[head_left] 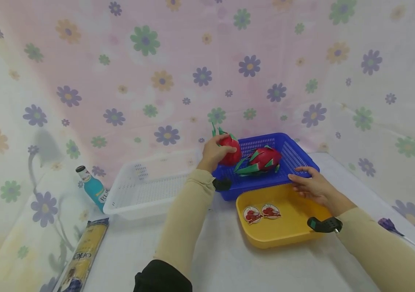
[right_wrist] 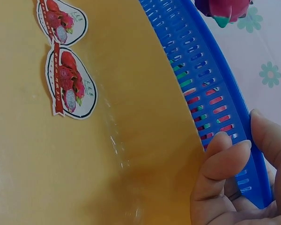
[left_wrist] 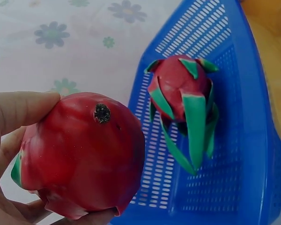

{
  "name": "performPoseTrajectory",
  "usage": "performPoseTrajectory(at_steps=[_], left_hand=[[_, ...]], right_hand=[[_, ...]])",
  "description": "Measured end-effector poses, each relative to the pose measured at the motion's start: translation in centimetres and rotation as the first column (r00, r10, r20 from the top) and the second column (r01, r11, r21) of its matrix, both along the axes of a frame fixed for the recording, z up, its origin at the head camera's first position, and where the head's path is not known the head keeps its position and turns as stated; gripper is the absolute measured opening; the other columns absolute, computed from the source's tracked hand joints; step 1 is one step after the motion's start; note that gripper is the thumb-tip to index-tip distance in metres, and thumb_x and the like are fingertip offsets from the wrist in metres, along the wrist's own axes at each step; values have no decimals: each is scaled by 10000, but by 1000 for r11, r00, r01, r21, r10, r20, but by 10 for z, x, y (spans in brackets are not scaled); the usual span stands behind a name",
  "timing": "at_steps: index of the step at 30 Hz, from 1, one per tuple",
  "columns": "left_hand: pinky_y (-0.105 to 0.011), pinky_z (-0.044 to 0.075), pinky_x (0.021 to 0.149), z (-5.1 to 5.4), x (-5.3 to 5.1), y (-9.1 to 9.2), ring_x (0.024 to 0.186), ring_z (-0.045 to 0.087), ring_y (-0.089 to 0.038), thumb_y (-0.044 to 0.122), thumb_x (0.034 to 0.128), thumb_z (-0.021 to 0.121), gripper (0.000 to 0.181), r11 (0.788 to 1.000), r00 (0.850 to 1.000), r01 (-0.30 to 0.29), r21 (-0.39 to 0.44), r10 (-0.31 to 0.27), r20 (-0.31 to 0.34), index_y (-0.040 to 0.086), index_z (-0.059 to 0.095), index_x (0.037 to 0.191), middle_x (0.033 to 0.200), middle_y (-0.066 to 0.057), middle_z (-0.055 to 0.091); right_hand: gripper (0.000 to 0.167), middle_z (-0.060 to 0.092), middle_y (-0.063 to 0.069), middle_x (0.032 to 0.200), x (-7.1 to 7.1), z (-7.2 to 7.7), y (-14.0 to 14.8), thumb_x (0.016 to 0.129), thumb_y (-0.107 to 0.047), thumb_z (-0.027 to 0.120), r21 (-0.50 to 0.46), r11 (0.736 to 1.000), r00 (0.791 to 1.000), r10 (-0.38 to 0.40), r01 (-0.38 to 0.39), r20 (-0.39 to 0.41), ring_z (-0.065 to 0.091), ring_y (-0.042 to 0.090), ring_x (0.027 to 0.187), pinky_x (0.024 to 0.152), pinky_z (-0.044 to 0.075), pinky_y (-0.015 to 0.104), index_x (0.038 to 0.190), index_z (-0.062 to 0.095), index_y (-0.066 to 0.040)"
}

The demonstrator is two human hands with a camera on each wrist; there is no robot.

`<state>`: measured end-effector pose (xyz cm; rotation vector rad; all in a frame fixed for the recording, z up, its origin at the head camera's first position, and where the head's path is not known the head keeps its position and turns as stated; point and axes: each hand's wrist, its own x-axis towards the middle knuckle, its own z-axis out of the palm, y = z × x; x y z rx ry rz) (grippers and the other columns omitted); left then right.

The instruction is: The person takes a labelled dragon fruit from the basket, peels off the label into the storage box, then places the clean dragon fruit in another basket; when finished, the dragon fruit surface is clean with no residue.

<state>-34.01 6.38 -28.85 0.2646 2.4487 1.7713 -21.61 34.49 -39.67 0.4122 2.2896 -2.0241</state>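
Note:
My left hand [head_left: 213,154] holds a red dragon fruit [left_wrist: 86,154] with green leaf tips, thumb and fingers spread round its sides. That fruit is raised over the left end of a blue perforated basket [head_left: 284,140]. Inside the basket lies a second dragon fruit [head_left: 265,159], its long green leaves pointing left. At the basket's near right corner my right hand [head_left: 313,186] grips the rim, the thumb on one side and fingers on the other, as the right wrist view shows. Directly in front of the basket is a yellow tray [head_left: 265,241] with two dragon fruit stickers [right_wrist: 72,84].
To the left stands a white perforated basket [head_left: 138,211], with a blue bottle [head_left: 95,188] leaning beside it. A yellow packet [head_left: 84,255] lies at the front left. A small purple item [head_left: 390,224] with a thin stem lies far right. Flowered cloth [head_left: 200,48] hangs behind.

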Motion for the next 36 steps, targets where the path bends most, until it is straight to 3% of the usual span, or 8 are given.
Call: performPoseTrajectory(at_steps=[5,13,22,30,36], left_hand=[[-494,516,1015,-5,1,2,1279,525,-336,132,768,804,600,1000,1000,-21,-23,21,10,284,625,1321,1421,-87,550],[-504,514,1017,-14,3,3,1289,513,-359,157,783,795,608,995,999,-10,-98,14,40,321,607,1338,1446,-98,514],[-497,519,1013,-24,4,7,1275,509,-354,166,786,797,602,992,998,-7,-124,15,60,297,605,1342,1428,-106,530],[-523,518,1003,-30,5,7,1312,443,-377,187,778,792,603,986,1000,-13,-165,17,24,303,608,1340,1447,-117,502],[-591,449,1042,-35,11,12,1356,315,-413,244,786,776,600,970,999,-47,-240,50,9,304,586,1351,1484,-168,385]], right_hand=[[894,625,-49,941,1,0,0,890,-469,671,8,1000,1000,-1,1,-7,663,138,803,701,548,231,1494,136,-85],[855,640,-36,946,1,1,0,899,-452,670,-11,1000,1000,3,-3,-8,666,131,784,682,542,222,1474,147,-95],[869,633,-30,973,1,-1,0,887,-472,674,-7,1000,1000,-5,5,1,664,135,796,691,543,222,1479,154,-106],[853,637,-49,943,0,1,0,893,-462,672,-20,1000,1000,-11,11,3,665,136,783,682,542,219,1476,159,-110],[823,647,-53,920,1,1,1,911,-445,657,-10,1000,1000,-4,4,-3,659,132,774,668,535,220,1469,165,-95]])
